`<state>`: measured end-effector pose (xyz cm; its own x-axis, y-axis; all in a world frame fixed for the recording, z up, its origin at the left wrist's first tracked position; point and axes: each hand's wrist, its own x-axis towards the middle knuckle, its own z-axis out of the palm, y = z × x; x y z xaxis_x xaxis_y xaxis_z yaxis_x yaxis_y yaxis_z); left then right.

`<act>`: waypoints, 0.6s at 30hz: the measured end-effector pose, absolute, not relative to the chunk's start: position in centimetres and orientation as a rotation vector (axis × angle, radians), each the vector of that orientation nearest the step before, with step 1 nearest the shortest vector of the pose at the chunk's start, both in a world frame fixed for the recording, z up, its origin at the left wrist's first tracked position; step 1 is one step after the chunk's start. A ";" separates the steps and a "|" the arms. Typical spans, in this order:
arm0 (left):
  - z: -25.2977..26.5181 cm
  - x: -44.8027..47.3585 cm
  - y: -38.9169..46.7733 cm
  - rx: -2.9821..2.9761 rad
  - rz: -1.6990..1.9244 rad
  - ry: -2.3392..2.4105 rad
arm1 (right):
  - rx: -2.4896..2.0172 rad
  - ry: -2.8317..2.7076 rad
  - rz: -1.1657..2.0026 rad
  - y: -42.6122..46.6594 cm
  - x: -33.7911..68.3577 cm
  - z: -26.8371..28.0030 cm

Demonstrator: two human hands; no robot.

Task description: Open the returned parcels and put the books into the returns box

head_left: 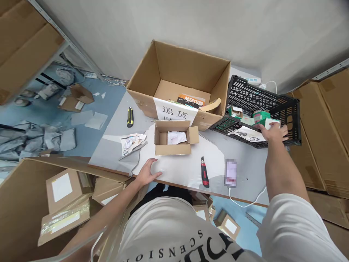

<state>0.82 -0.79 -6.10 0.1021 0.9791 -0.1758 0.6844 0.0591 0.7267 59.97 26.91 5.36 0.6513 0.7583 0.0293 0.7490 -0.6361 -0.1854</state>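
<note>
My right hand (275, 133) reaches over the near rim of a black plastic crate (293, 125), its fingers closed around a small white and green box (272, 123). Inside the crate, beside that hand, lie another green box (261, 116) and an opened small box (236, 112). My left hand (148, 174) rests at the table's near edge, fingers apart, holding nothing. Just beyond it stands an open small cardboard box (173, 150) with a crumpled white paper or bag (176, 138) inside.
A large open carton (191, 54) with several items stands at the back. On the table lie a red utility knife (204, 173), a yellow utility knife (130, 117), a torn package (132, 142) and a phone (231, 173) with its cable. Parcels fill a big box (21, 203) at lower left.
</note>
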 end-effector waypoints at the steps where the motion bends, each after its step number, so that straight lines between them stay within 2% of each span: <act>1: -6.3 0.4 -0.4 1.669 0.563 1.684 | -2.635 -1.279 0.051 26.7 60.0 5.2; 8: -8.3 -1.4 3.4 1.572 0.598 1.805 | -2.417 -1.487 -0.108 24.6 59.6 6.1; 12: -9.1 -1.4 5.9 1.573 0.542 1.755 | -1.968 -1.553 -0.340 20.1 52.9 5.4; 14: -9.6 -1.0 6.9 1.568 0.553 1.708 | -1.817 -1.517 -0.079 17.0 46.7 3.2; 18: -10.3 0.0 8.5 1.478 0.672 1.650 | -1.792 -1.512 1.023 12.9 34.6 -2.6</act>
<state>-0.02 8.50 -10.29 0.0062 0.9770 -0.2132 0.5502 0.1747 0.8166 34.55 12.85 -2.62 0.0658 0.9799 -0.1881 0.5392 -0.1936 -0.8196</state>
